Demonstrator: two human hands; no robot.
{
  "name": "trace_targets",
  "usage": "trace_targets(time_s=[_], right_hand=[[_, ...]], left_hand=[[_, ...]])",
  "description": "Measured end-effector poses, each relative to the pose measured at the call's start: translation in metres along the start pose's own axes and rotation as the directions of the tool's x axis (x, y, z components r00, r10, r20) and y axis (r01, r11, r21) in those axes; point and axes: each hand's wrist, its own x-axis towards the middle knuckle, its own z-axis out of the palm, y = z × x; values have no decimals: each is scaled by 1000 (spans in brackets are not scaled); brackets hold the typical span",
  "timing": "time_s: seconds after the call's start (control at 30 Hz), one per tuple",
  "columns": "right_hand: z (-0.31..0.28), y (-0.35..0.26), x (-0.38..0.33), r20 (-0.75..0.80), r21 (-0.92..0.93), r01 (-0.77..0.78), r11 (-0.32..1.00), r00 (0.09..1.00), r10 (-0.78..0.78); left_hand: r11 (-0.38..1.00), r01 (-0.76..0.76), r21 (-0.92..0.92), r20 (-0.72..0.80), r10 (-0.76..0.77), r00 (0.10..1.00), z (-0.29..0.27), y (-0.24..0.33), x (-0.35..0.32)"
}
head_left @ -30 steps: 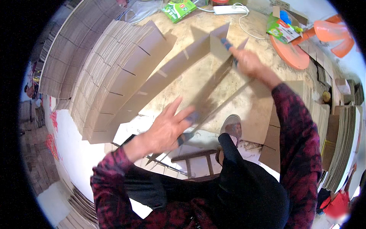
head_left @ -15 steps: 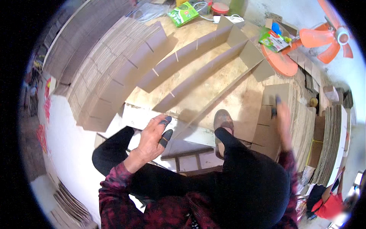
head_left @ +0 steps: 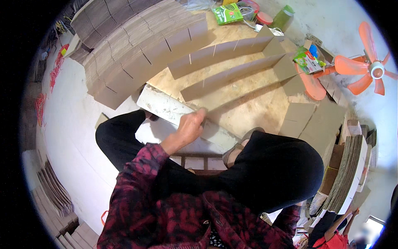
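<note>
My left hand is closed at the near end of a slotted cardboard strip, which stands on edge and is seen almost edge-on. Its fingertips are partly hidden. Two more cardboard strips, a middle one and a farther one, stand upright beside it on the wooden board. Crosswise cardboard pieces meet their far ends. My right sleeve runs down beside my knee at the lower right, and the right hand itself is hidden.
Tall stacks of slotted cardboard stand at the left. Flat cardboard sheets lie at the right, near an orange fan. A green packet lies at the back. Another person in red is at the lower right.
My left hand has moved right and forward from its open pose and closed at the strip's end. My right hand has left the flat cardboard and dropped out of sight. The view has shifted.
</note>
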Motion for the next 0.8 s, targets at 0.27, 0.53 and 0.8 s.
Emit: trace_targets(time_s=[0.27, 0.53, 0.8], right_hand=[[48, -157, 51, 116, 83, 668, 739, 730, -673], [114, -265, 73, 337, 567, 625, 536, 418, -844], [123, -294, 78, 308, 512, 746, 427, 305, -901]], left_hand=[[996, -38, 82, -52, 42, 998, 13, 4, 17], [993, -51, 106, -37, 55, 998, 16, 5, 24], [993, -53, 103, -20, 55, 998, 16, 3, 27]])
